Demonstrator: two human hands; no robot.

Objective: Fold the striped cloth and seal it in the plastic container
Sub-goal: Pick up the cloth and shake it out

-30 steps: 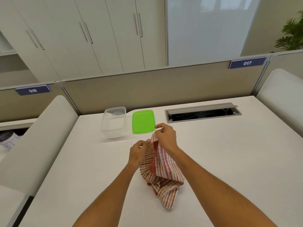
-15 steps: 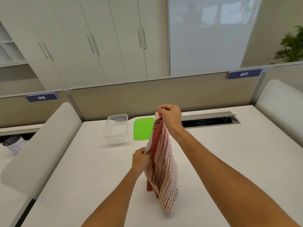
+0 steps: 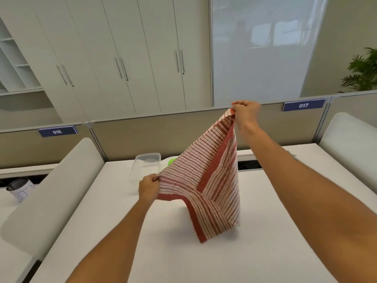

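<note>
The red-and-white striped cloth (image 3: 206,180) hangs spread in the air above the white table (image 3: 265,242), stretched between two corners. My right hand (image 3: 245,113) pinches its top corner high up. Lower and to the left, my left hand (image 3: 149,187) grips another corner. The cloth's bottom tip dangles just over the tabletop. Behind it stands the clear plastic container (image 3: 145,165), open and without a lid. Only a sliver of the green lid (image 3: 171,161) shows past the cloth's edge.
A beige partition (image 3: 132,137) with number plates 016 and 017 runs along the table's far side. A cable slot (image 3: 248,164) lies in the table behind the cloth. White padded dividers (image 3: 53,197) flank both sides. A paper cup (image 3: 19,188) stands at the far left.
My right hand has risen and swung right with the cloth's corner while my left hand pulled its corner left, so the bunched cloth has opened out and left the table.
</note>
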